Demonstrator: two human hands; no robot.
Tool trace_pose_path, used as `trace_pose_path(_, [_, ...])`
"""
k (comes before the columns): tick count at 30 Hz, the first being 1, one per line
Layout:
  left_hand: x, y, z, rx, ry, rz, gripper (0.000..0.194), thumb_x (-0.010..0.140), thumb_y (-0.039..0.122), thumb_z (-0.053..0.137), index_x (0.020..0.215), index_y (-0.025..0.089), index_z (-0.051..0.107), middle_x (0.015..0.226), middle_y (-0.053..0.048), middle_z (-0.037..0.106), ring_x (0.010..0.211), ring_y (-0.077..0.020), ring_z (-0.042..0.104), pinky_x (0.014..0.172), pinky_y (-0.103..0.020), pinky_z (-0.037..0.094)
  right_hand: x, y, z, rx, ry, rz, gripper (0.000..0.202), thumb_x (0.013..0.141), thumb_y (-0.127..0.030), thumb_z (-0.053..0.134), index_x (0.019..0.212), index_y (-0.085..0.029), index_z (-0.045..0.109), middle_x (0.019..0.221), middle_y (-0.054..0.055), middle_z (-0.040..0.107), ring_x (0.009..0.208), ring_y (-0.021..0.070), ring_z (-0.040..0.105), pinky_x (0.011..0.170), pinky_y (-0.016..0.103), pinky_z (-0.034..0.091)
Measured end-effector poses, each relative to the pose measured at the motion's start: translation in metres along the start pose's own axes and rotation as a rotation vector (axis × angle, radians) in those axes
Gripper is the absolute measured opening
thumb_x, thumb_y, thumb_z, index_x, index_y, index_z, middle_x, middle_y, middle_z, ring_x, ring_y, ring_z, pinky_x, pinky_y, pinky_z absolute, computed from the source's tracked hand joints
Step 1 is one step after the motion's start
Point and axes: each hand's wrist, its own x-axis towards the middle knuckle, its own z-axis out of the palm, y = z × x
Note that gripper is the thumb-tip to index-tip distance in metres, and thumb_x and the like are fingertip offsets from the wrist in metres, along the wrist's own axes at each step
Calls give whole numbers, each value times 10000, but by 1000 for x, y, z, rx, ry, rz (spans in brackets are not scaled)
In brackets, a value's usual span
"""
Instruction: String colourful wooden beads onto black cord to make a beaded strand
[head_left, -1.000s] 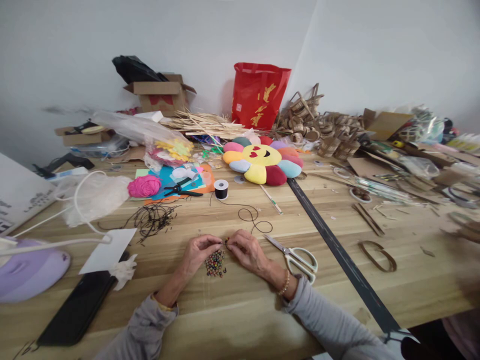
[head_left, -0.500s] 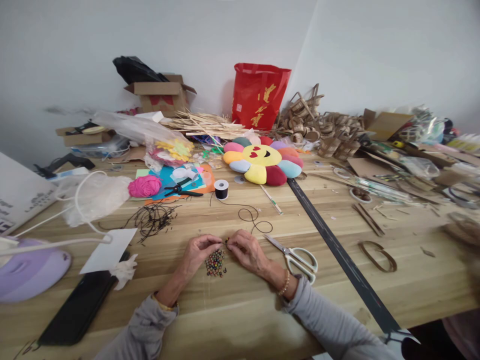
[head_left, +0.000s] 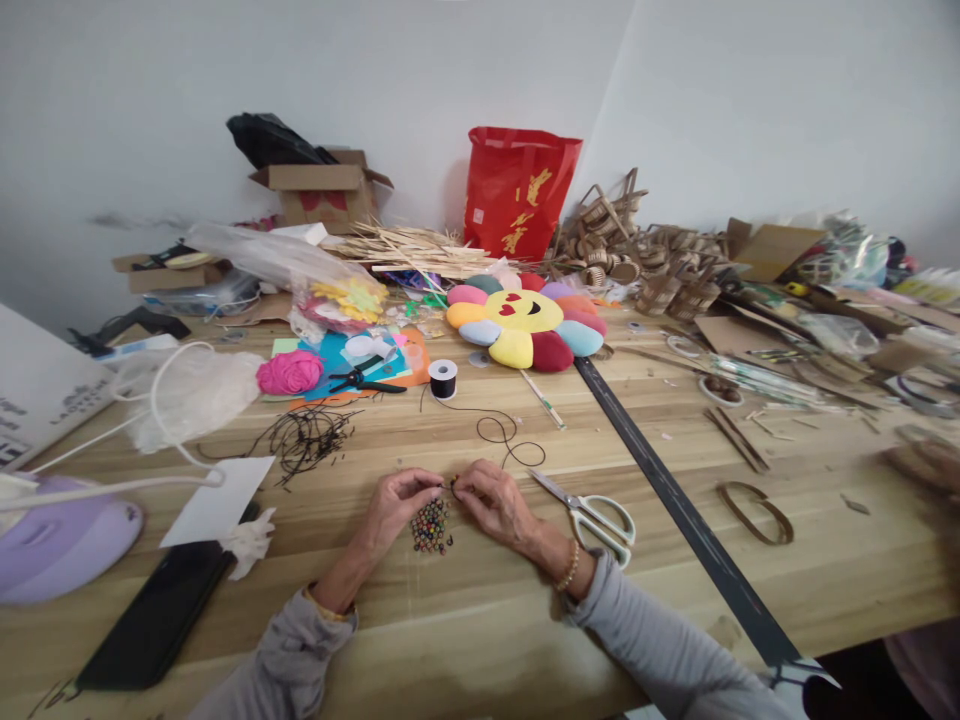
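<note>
Just above a small pile of colourful beads (head_left: pixel 430 527), my left hand (head_left: pixel 401 500) pinches its fingers on the thin black cord. My right hand (head_left: pixel 491 500) is closed close beside it, thumb and fingertips on the same cord near a small yellowish bead (head_left: pixel 454 481). The fingertips partly hide the cord there. Loops of black cord (head_left: pixel 499 432) lie on the wood beyond my hands, near a spool of black cord (head_left: pixel 443 380). White-handled scissors (head_left: pixel 592 515) rest right of my right hand.
A black phone (head_left: pixel 154 620) and white paper (head_left: pixel 217 500) lie at the left. Tangled black cord pieces (head_left: pixel 307 440) and pink yarn (head_left: pixel 289 372) are farther back. A flower cushion (head_left: pixel 525 320), a dark strip (head_left: pixel 675 500) and a red bag (head_left: pixel 520 195) stand or lie beyond.
</note>
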Motion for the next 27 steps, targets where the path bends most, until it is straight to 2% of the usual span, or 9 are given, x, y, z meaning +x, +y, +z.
trace_pose_path(9, [-1, 1, 0, 2, -27, 28, 176, 619, 274, 778, 728, 145, 727, 724, -39, 730, 686, -176, 649, 701, -283, 526, 0, 0, 0, 7, 14, -6, 171, 949, -229, 487, 815, -182, 582, 768, 44, 600, 727, 160, 547, 671, 283, 459])
trace_pose_path(20, [-2, 2, 2, -7, -37, -10, 170, 600, 259, 771, 722, 148, 731, 730, -47, 746, 695, -183, 662, 702, -279, 531, 1, -2, -1, 9, 9, 0, 176, 951, -246, 490, 822, -187, 595, 766, 42, 601, 731, 159, 554, 678, 283, 463])
trace_pose_path(27, [-3, -2, 5, 1, -60, 8, 144, 617, 238, 750, 723, 145, 721, 734, -48, 738, 705, -175, 658, 693, -262, 526, 2, -4, -2, 40, -26, 6, 172, 947, -254, 499, 824, -186, 597, 784, 51, 613, 747, 166, 565, 688, 292, 465])
